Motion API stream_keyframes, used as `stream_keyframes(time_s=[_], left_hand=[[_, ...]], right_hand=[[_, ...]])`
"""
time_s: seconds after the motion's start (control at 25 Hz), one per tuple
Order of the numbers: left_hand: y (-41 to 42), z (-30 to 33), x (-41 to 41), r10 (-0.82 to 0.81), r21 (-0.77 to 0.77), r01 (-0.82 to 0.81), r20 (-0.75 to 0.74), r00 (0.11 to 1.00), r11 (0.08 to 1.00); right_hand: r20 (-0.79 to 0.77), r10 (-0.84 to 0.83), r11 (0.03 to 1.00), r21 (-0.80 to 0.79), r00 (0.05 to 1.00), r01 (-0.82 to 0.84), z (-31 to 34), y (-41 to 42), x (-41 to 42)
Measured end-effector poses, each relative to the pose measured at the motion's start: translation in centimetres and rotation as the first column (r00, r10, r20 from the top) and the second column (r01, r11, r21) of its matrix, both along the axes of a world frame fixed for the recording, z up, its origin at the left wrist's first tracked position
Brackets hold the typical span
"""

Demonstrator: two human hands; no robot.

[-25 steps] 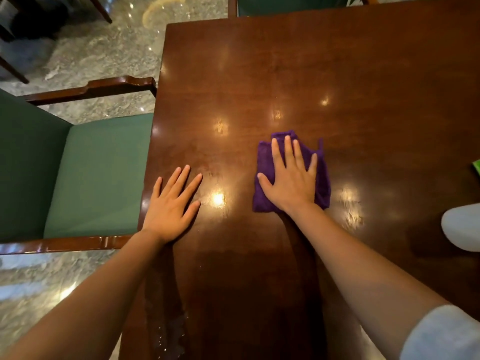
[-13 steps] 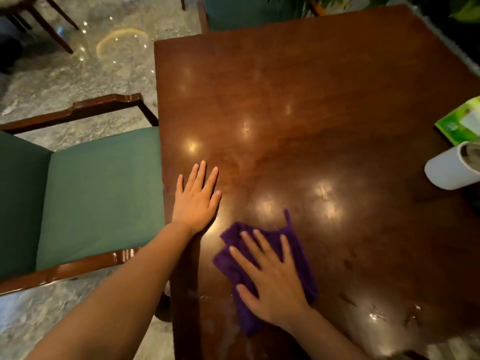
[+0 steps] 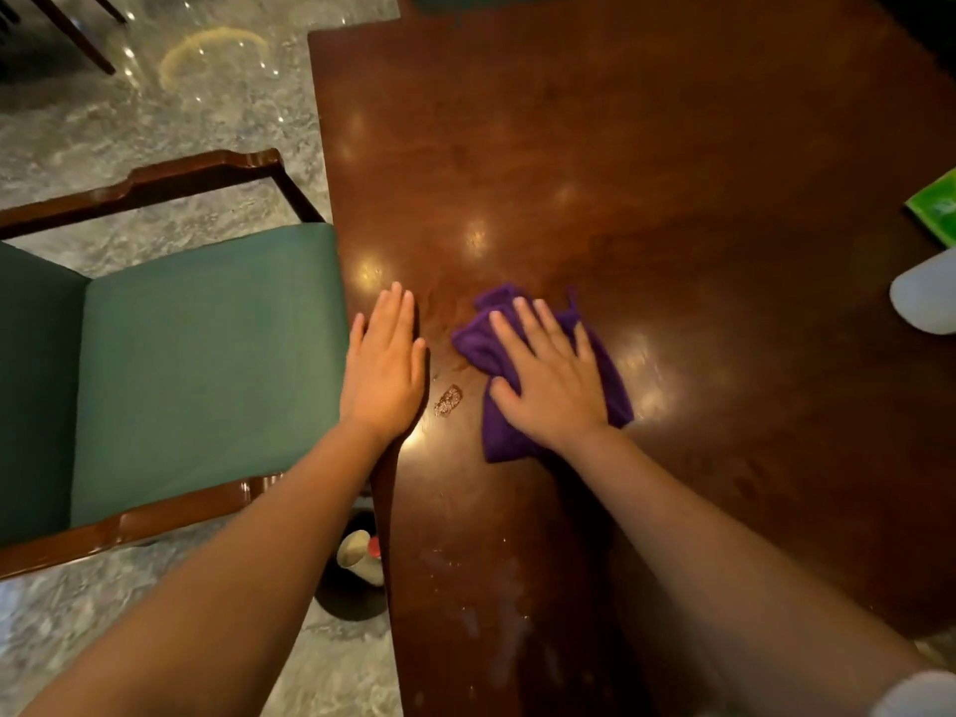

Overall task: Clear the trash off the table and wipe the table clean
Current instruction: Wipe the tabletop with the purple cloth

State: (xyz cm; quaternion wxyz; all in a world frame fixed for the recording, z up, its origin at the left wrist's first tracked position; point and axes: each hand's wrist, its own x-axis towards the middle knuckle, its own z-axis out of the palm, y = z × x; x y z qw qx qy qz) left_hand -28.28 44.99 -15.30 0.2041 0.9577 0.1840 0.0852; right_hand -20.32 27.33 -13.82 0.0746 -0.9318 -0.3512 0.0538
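Wiping underway: right hand [image 3: 551,382], grip flat, presses purple cloth [image 3: 610,390] on the desk [image 3: 672,163]; left hand [image 3: 383,367] rests open; a crumb patch [image 3: 448,401] and smears remain.

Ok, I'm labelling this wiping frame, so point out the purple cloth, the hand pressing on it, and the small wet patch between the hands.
purple cloth [image 3: 613,393]: head view, bare right edge.
right hand [image 3: 551,377]: head view, back of hand.
wet patch [image 3: 448,401]: head view, its middle.

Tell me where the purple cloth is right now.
In the head view, the purple cloth lies on the wooden table near its left edge, pressed flat under the right hand, beside the left hand.
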Motion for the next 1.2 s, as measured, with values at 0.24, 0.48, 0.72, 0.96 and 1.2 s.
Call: stream_keyframes(time_s=[0.24,0.48,0.72,0.96,1.2], left_hand=[[1.4,0.6,0.0,0.173,-0.563,-0.095,0.086,0.981,0.821],[3.3,3.7,-1.5,0.502,-0.918,-0.138,0.075,0.861,0.373],[3.9,2.8,-3.1,0.41,-0.666,-0.272,0.056,0.911,0.695],[7.4,2.2,3.5,0.091,-0.31,-0.088,-0.005,0.996,0.947],[8.1,0.6,8.1,-0.181,0.192,0.235,-0.263,0.948,0.953]], right_hand=[[0.003,0.467,0.88,0.099,0.884,-0.465,-0.4,2.1,-5.8],[-0.12,0.618,0.764,0.324,0.777,-0.558,0.1,-3.5,-5.5],[-0.022,-0.28,0.954,0.104,0.96,0.28,-0.1,1.4,3.6],[0.066,0.219,0.975,0.025,0.974,-0.221,-0.2,10.1,1.3],[-0.055,0.73,0.678,0.178,0.681,-0.713,-0.4,5.9,-7.1]])
